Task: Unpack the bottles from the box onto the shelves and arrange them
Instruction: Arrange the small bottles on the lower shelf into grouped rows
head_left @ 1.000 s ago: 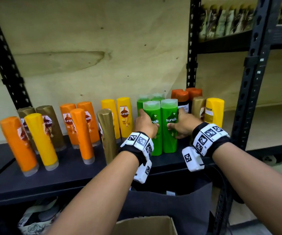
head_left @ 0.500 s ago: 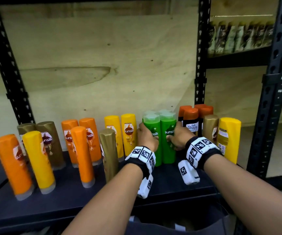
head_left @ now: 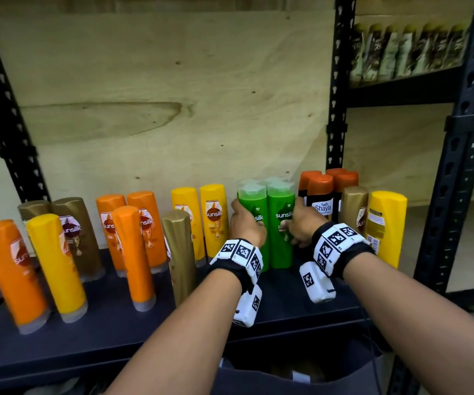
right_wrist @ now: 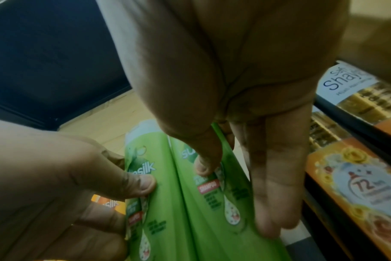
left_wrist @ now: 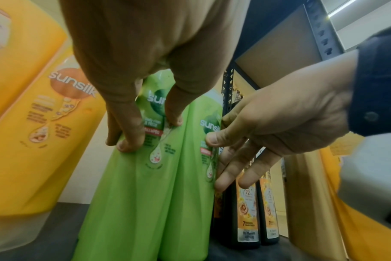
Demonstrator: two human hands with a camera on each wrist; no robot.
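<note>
Two green Sunsilk bottles stand upright side by side on the black shelf, with two more green ones right behind them. My left hand grips the left green bottle: its thumb lies on the front and its fingers wrap the left side. My right hand holds the right green bottle, thumb on the label and straight fingers along its right side. The box is not in view.
Yellow bottles stand just left of the green ones. Dark orange-capped Shayla bottles, a gold bottle and a yellow one stand to the right. Orange, yellow and gold bottles fill the left. A black upright bounds the right.
Both hands have pushed the two front green bottles back along the shelf toward the pair behind. The head view has risen, so the box below dropped out of sight.
</note>
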